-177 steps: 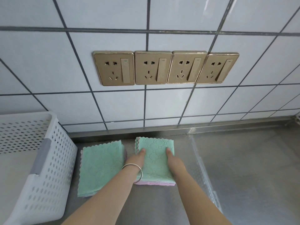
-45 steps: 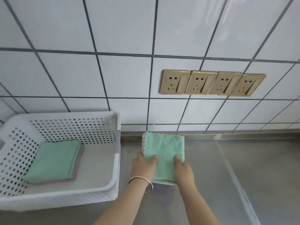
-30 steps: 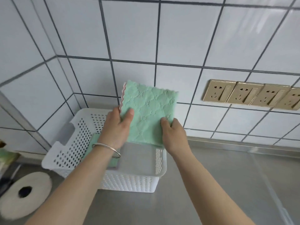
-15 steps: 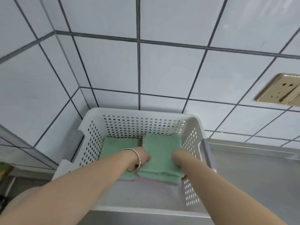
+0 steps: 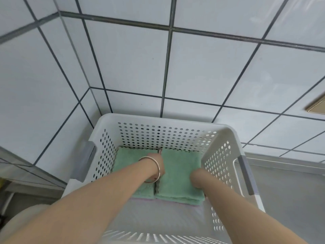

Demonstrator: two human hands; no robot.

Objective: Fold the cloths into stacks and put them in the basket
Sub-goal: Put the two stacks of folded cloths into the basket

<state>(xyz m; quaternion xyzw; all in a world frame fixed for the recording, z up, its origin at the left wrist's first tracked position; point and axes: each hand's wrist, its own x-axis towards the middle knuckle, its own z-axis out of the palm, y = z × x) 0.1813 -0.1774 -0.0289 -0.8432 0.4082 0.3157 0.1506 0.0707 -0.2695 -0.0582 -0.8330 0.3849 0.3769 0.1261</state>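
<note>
- Basket point(image 5: 223, 166), white perforated plastic, sits in the tiled corner.
- Two green folded stacks lie side by side inside: left stack point(image 5: 130, 159), right stack point(image 5: 177, 176).
- Left hand point(image 5: 159, 164) wedged between stacks; right hand point(image 5: 197, 178) beside the right one; grip on either: cannot tell.
- Step: seating the right stack. Next: lift hands clear without dragging folds.

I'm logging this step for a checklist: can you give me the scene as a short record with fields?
container: white perforated basket on a steel counter, in a tiled corner
contents: two folded green stacks side by side at the far end, left stack and right stack
left hand: between the two stacks, bangle on wrist
right hand: on the right stack's right edge
grip: cannot tell for either hand
basket front half: bare
</note>
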